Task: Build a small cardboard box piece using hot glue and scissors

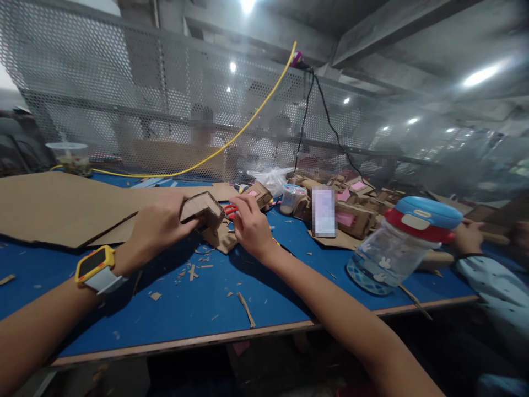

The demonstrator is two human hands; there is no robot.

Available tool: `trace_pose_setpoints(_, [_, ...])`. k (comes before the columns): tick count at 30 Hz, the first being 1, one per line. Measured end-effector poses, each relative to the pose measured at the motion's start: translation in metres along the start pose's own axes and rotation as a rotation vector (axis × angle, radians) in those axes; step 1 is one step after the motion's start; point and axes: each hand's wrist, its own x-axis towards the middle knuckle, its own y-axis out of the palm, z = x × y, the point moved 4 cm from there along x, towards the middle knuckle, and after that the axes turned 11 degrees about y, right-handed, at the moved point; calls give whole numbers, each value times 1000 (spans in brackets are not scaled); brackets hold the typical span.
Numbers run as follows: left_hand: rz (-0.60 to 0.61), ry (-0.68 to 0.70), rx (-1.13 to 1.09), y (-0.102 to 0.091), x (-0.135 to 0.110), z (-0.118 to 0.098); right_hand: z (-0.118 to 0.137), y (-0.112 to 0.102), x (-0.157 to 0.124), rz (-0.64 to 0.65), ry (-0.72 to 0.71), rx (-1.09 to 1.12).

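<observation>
My left hand [159, 226] is closed on a small folded cardboard piece [203, 208], held just above the blue table [198, 309]. A yellow watch [96, 266] is on that wrist. My right hand [250, 223] hovers right beside the piece with fingers curled, fingertips close to its right edge; nothing clearly shows between them. Under both hands lies a flat cardboard cutout [221, 238]. Red scissors handles [230, 210] peek out between the hands.
Large cardboard sheets [58, 207] cover the left of the table. Cardboard models [351, 212] with pink patches, a small cup [291, 198] and a plastic bag [270, 179] sit behind. A clear bottle with blue-red lid [399, 242] lies at right, near another person's hand [469, 237]. Scraps litter the table.
</observation>
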Motion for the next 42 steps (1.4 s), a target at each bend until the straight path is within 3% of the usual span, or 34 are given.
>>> trace_pose_setpoints(7, [-30, 14, 71, 2, 1, 3, -4, 4, 2, 53, 4, -27])
trace_pose_setpoints(28, [-33, 3, -44, -2, 0, -1, -6, 7, 3, 97, 33, -3])
trace_pose_setpoints(35, [-8, -8, -8, 0, 1, 1, -8, 8, 1, 62, 8, -17])
trace_pose_setpoints(42, [-51, 21, -46, 1, 0, 1, -10, 7, 0, -87, -89, 46])
